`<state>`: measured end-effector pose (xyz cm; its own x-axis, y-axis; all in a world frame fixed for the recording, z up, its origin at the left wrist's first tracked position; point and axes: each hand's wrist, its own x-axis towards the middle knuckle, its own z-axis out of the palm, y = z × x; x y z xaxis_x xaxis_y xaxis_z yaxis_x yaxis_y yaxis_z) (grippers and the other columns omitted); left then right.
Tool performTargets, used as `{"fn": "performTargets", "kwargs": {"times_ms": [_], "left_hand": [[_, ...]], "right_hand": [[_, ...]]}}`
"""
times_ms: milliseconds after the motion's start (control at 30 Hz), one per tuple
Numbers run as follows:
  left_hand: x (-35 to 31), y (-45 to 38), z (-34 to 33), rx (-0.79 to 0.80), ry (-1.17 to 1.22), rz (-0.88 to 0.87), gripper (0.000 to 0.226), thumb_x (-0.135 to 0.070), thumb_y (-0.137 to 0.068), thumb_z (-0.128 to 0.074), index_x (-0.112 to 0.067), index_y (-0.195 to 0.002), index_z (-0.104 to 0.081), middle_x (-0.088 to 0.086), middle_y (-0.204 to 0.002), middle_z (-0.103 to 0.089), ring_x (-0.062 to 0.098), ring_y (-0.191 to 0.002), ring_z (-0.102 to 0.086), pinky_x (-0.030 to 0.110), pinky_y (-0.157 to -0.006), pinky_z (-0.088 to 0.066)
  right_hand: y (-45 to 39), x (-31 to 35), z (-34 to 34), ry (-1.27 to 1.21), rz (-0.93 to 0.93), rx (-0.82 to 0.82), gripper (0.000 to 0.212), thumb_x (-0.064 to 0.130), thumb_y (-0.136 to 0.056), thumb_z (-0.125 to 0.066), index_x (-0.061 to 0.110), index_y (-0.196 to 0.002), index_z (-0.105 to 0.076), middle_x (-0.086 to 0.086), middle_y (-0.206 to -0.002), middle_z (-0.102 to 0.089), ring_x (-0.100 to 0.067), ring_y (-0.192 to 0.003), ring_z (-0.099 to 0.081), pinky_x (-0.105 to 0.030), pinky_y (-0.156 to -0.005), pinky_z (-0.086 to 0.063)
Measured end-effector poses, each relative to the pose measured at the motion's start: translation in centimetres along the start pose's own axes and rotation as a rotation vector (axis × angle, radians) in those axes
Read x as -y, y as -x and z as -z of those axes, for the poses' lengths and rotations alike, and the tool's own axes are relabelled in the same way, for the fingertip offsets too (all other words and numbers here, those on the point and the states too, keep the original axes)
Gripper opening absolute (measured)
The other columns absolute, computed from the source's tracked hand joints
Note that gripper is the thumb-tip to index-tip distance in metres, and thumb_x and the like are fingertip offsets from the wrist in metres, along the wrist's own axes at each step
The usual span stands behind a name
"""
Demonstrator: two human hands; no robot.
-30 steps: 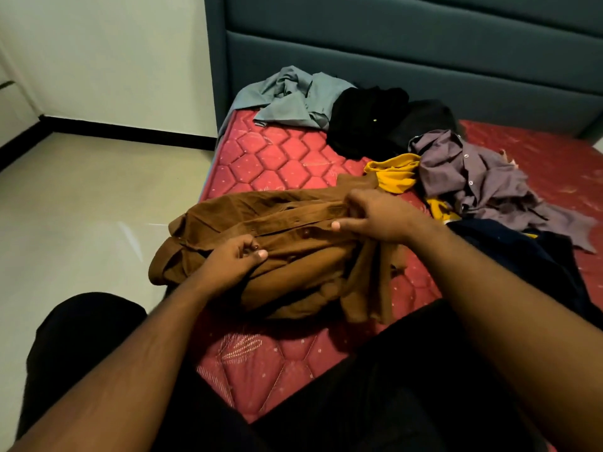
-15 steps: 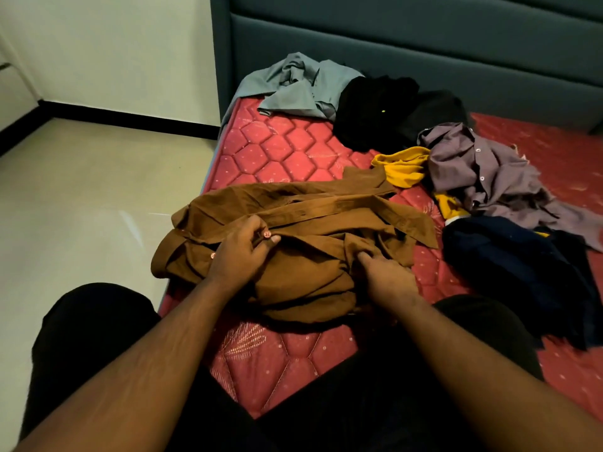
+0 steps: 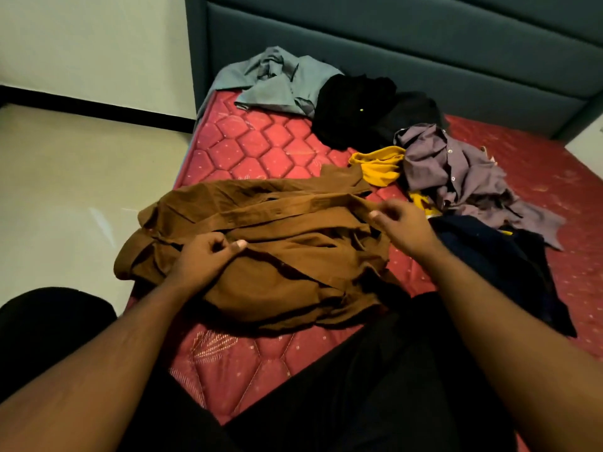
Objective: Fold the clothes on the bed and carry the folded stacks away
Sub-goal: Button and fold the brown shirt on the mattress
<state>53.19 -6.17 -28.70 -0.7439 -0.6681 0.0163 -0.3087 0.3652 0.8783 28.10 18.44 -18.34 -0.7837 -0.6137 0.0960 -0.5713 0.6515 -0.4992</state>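
A crumpled brown shirt (image 3: 277, 243) lies across the near left part of the red quilted mattress (image 3: 257, 148). My left hand (image 3: 205, 259) pinches a fold of the shirt near its middle, fingers curled on the cloth. My right hand (image 3: 401, 223) sits at the shirt's right side with thumb and fingers curled at the edge of a strip of the fabric; whether it holds the cloth is unclear. Further back lie a grey-blue shirt (image 3: 280, 83), black clothes (image 3: 359, 109), a yellow garment (image 3: 378, 168), a mauve buttoned shirt (image 3: 456, 177) and a dark navy garment (image 3: 489, 256).
A padded teal headboard (image 3: 391, 44) runs along the far side of the bed. Pale tiled floor (image 3: 71, 177) lies to the left, below a cream wall with a black skirting. My black-clad legs fill the bottom of the view.
My right hand has moved from the shirt's near lower edge up to its right side. My left hand stays on the shirt's middle. The view has shifted slightly.
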Motion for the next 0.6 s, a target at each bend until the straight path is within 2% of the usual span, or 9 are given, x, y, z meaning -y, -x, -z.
{"fn": "performTargets", "kwargs": {"times_ms": [67, 100, 167, 200, 267, 333, 433, 533, 600], "left_hand": [[-0.3, -0.3, 0.0, -0.109, -0.069, -0.084, 0.050, -0.063, -0.080, -0.064, -0.015, -0.065, -0.060, 0.002, -0.062, -0.062, 0.017, -0.061, -0.060, 0.040, -0.058, -0.050], [-0.9, -0.4, 0.0, -0.176, -0.067, -0.136, 0.044, -0.055, -0.083, -0.066, -0.018, -0.064, -0.055, -0.001, -0.060, -0.058, 0.014, -0.059, -0.057, 0.039, -0.056, -0.048], [-2.4, -0.6, 0.5, -0.317, -0.060, -0.227, 0.037, -0.037, -0.088, -0.069, -0.021, -0.064, -0.047, -0.004, -0.059, -0.051, 0.012, -0.055, -0.048, 0.036, -0.054, -0.041], [-2.8, -0.8, 0.9, -0.377, -0.051, -0.253, 0.033, -0.033, -0.090, -0.068, -0.019, -0.067, -0.048, -0.003, -0.061, -0.052, 0.014, -0.058, -0.049, 0.035, -0.056, -0.040], [-2.7, -1.5, 1.9, -0.487, -0.003, -0.236, 0.027, -0.035, -0.092, -0.066, -0.013, -0.078, -0.058, 0.004, -0.072, -0.062, 0.023, -0.069, -0.058, 0.035, -0.063, -0.046], [-1.9, -2.1, 2.7, -0.583, 0.008, -0.193, 0.030, -0.038, -0.092, -0.063, -0.009, -0.086, -0.062, 0.012, -0.081, -0.066, 0.028, -0.076, -0.059, 0.038, -0.068, -0.047], [-1.7, -2.4, 3.0, -0.641, 0.035, -0.094, 0.031, -0.037, -0.094, -0.062, -0.007, -0.085, -0.060, 0.011, -0.079, -0.064, 0.024, -0.075, -0.055, 0.033, -0.064, -0.039], [-1.6, -3.0, 3.4, -0.625, 0.055, 0.022, 0.031, -0.035, -0.095, -0.060, -0.005, -0.086, -0.061, 0.010, -0.079, -0.062, 0.023, -0.076, -0.053, 0.029, -0.065, -0.032], [-1.1, -3.7, 3.5, -0.493, -0.012, 0.015, 0.030, -0.034, -0.094, -0.063, -0.005, -0.083, -0.064, 0.011, -0.079, -0.064, 0.026, -0.077, -0.057, 0.032, -0.067, -0.037]], "right_hand": [[1.7, 1.5, -2.8, -0.064, 0.174, 0.233, 0.026, 0.040, -0.083, -0.069, 0.024, -0.103, -0.068, 0.004, -0.102, -0.066, -0.017, -0.096, -0.063, -0.038, -0.085, -0.052], [2.5, 1.7, -4.1, 0.000, 0.216, 0.395, 0.042, 0.045, -0.080, -0.072, 0.026, -0.115, -0.064, 0.005, -0.112, -0.062, -0.016, -0.105, -0.060, -0.036, -0.090, -0.050], [3.3, 0.6, -6.0, 0.351, 0.264, 0.609, 0.082, 0.053, -0.070, -0.076, 0.031, -0.141, -0.040, 0.002, -0.136, -0.047, -0.020, -0.123, -0.048, -0.038, -0.101, -0.044], [3.4, 0.0, -6.3, 0.506, 0.286, 0.629, 0.093, 0.051, -0.069, -0.077, 0.034, -0.146, -0.029, 0.000, -0.141, -0.041, -0.023, -0.126, -0.044, -0.039, -0.102, -0.043], [2.8, -1.0, -5.5, 0.594, 0.309, 0.514, 0.081, 0.038, -0.078, -0.072, 0.035, -0.146, -0.028, -0.004, -0.138, -0.043, -0.027, -0.122, -0.048, -0.040, -0.098, -0.045], [1.6, -1.3, -3.6, 0.526, 0.374, 0.356, 0.047, 0.025, -0.086, -0.062, 0.026, -0.132, -0.051, -0.006, -0.125, -0.056, -0.026, -0.113, -0.056, -0.038, -0.091, -0.048], [-0.1, -0.9, 0.2, 0.134, 0.326, 0.125, 0.021, 0.007, -0.089, -0.062, 0.013, -0.106, -0.072, -0.003, -0.103, -0.070, -0.009, -0.092, -0.063, -0.027, -0.078, -0.048], [-0.6, 0.6, 4.4, -0.588, 0.043, 0.141, 0.016, 0.002, -0.094, -0.055, 0.006, -0.098, -0.070, 0.003, -0.074, -0.071, -0.003, -0.066, -0.063, -0.019, -0.062, -0.050], [-0.9, 0.4, 5.6, -0.934, -0.116, 0.118, 0.016, 0.004, -0.097, -0.049, 0.006, -0.091, -0.064, 0.002, -0.067, -0.068, -0.006, -0.059, -0.062, -0.019, -0.056, -0.052]]}}
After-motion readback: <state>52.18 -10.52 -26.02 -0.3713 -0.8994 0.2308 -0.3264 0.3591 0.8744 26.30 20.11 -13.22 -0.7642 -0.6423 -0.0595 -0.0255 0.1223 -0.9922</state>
